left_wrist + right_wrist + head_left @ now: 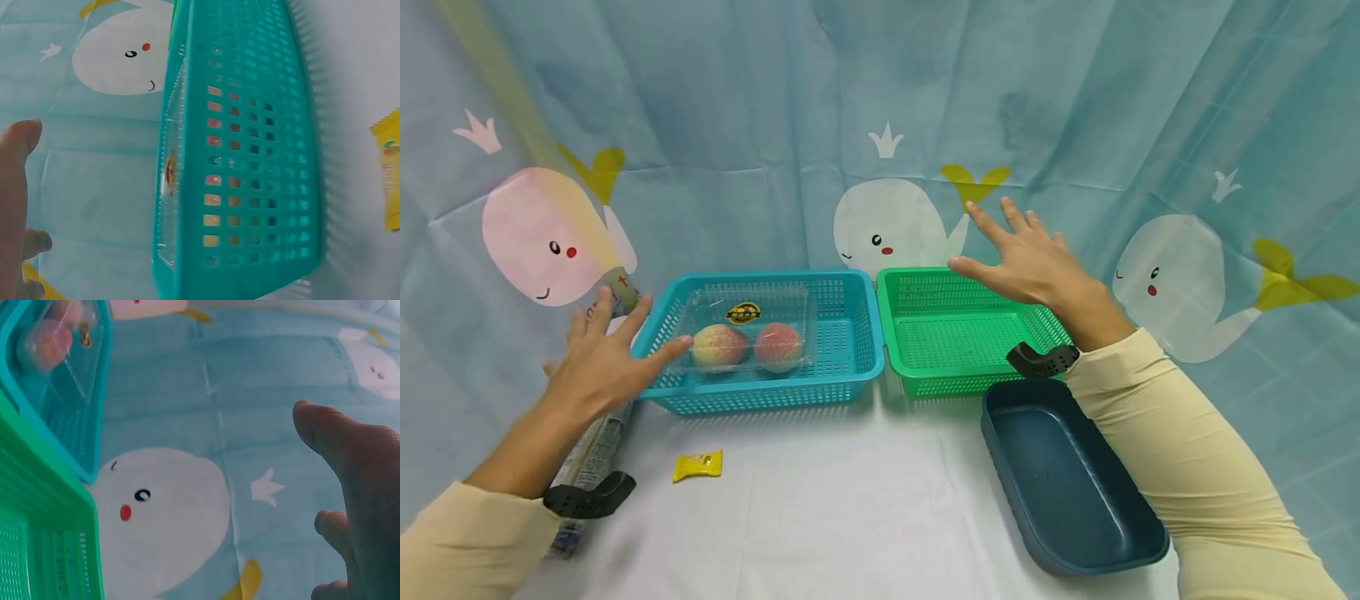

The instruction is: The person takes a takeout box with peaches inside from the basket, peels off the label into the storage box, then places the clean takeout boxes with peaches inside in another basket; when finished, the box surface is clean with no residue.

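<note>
My left hand [597, 362] is raised with fingers spread beside the left end of a blue basket [850, 379]; it holds nothing. Inside that basket lies a clear plastic box [790, 304] with a black and gold label. Two peaches [718, 345] show through the box. Over the back right of a green basket [947, 333] hovers my right hand [1026, 258], its fingers stretched apart and holding nothing. The left wrist view shows the blue basket's side wall [250, 187] close up. In the right wrist view, the thumb [325, 428] points away from the green basket [56, 519].
A dark blue tray [1067, 483] stands at the right, partly under the right forearm. On the white cloth lies a small yellow packet [697, 465]. A long printed package [598, 446] lies behind the left wrist. A whale-print curtain [737, 100] hangs behind the baskets.
</note>
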Available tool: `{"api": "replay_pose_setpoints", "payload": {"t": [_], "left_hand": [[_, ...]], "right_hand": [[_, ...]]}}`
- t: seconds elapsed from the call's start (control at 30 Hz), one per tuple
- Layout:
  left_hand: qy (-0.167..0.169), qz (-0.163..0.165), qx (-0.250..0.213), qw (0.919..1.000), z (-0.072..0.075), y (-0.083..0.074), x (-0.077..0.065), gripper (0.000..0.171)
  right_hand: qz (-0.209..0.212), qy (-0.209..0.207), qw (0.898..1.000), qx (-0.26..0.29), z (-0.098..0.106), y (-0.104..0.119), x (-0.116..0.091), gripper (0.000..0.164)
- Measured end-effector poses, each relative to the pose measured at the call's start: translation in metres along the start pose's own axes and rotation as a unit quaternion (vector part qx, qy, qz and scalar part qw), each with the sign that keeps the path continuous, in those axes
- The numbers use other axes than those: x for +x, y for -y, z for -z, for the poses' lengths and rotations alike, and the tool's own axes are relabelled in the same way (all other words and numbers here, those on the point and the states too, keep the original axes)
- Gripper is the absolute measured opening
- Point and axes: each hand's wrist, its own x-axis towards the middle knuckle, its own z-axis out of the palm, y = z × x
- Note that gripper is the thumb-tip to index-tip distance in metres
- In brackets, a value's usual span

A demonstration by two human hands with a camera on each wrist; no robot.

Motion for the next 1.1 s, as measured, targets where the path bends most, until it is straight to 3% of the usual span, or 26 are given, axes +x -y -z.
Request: {"api": "replay_pose_setpoints", "payload": {"t": [0.4, 1.1], "left_hand": [[0.017, -0.004, 0.013, 0.9998, -0.018, 0.011, -0.007, 0.088], [0.035, 0.016, -0.02, 0.9991, -0.047, 0.03, -0.014, 0.088]], "right_hand": [[0.034, -0.007, 0.999, 0.024, -0.016, 0.02, 0.026, 0.085], [0.077, -0.017, 0.996, 0.034, -0.047, 0.042, 0.057, 0.083]]}}
